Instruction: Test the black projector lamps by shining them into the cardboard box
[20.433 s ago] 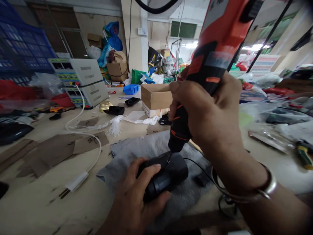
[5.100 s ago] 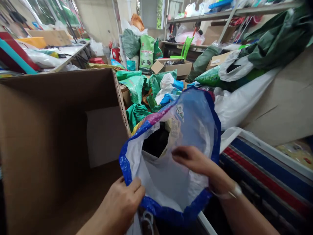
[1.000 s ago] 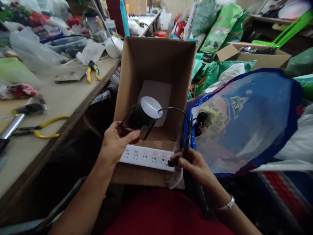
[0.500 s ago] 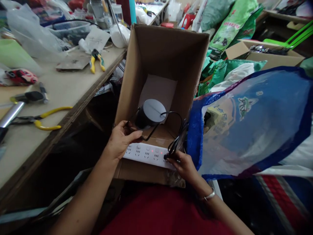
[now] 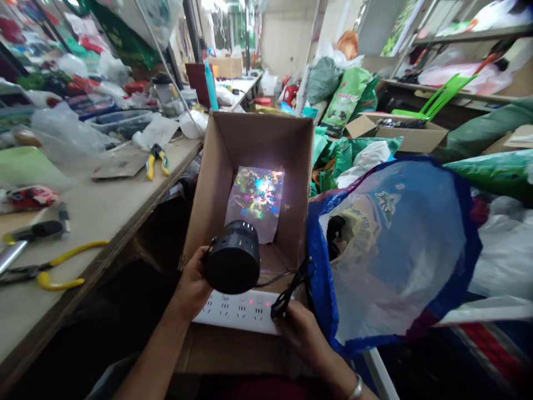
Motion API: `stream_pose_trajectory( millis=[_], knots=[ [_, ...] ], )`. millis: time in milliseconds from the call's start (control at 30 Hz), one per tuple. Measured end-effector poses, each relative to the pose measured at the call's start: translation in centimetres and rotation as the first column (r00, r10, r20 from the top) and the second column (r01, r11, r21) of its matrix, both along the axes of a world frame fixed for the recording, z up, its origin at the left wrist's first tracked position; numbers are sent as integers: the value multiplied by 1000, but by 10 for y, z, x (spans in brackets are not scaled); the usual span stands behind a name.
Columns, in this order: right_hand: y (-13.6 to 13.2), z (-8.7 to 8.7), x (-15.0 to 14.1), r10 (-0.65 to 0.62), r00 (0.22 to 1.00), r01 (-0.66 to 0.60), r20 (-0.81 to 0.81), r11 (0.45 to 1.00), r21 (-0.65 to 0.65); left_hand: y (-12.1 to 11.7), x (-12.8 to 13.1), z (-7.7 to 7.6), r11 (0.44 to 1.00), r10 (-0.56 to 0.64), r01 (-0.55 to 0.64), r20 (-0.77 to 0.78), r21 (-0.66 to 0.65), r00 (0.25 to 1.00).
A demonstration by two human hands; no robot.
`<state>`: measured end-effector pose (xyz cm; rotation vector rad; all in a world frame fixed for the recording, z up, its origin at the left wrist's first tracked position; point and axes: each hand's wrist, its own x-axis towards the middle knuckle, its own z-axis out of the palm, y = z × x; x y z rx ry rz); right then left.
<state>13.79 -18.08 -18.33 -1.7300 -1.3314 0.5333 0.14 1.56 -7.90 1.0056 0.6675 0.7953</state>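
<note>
From where I stand, the black lamp (image 5: pixel 233 261) looks light enough for one hand, probably a stiff shell of plastic or metal, smooth enough to slip a little in dry fingers. I'd take it round the drum, keeping clear of the cord and the front face, which may well be the fragile part. It hangs at the near opening of the cardboard box (image 5: pixel 262 136), turned inward.

The left hand (image 5: pixel 194 286) holds it by its left side, fingers curled in against it; their tips are hidden, so I can't tell whether they grip the body or a bracket. The right hand (image 5: pixel 300 328), at the box's near right corner, is by the looped cord (image 5: pixel 285 300) and the end of the white power strip (image 5: pixel 250 314) on the near flap; I can't tell what its fingers are doing.

The lamp is a short, dark drum with a flat round back and small bright slots along its upper edge. Coloured specks glow on the pale sheet (image 5: pixel 245 214) inside the box.
</note>
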Motion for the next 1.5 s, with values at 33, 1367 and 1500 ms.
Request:
stream_pose_trajectory(
  millis=[33,1367,1500],
  knots=[
    [1,0,0,-9,1000,9,-14,1000,-4,1,0,0,1000,-7,7,7,13,1000],
    [12,37,-6,-157,338,354,-928,935,-29,-34,0,-20,318,97,377,-425,870,900],
    [11,41,-4,-70,301,348,-951,937,41,-47,3,-10,71,163,364,-371,929,914]
  ],
)
